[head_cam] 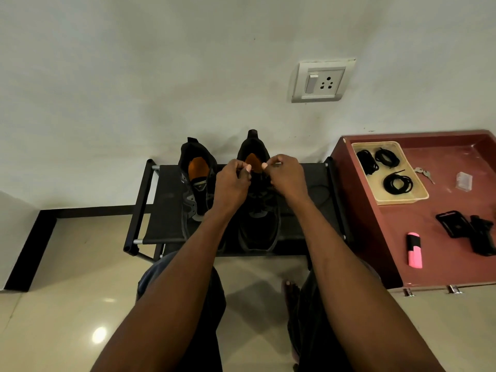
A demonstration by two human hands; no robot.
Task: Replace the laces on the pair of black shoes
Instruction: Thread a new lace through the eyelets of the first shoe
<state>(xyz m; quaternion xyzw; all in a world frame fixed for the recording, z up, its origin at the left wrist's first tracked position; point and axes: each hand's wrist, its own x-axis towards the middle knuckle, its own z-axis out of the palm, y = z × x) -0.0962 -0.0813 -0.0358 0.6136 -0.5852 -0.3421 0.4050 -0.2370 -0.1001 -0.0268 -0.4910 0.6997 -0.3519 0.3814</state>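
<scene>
Both shoes sit on the rack (pixel 166 200) by its back edge. Left hand (pixel 232 181) and right hand (pixel 285 174) have fingers curled, pinching something at the right shoe (pixel 257 210) collar, apparently lace; black-on-black hides it. Risk: lace end slipping, missed eyelet. Spare laces (pixel 397 183) wait in the tray (pixel 402 201).

I can read no text, label, brand name or number on anything in my head view here.

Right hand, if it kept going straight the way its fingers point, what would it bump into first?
The right hand points left across the right shoe, toward the left hand. It would probably meet the left hand's fingers first, though depth is hard to judge.
</scene>
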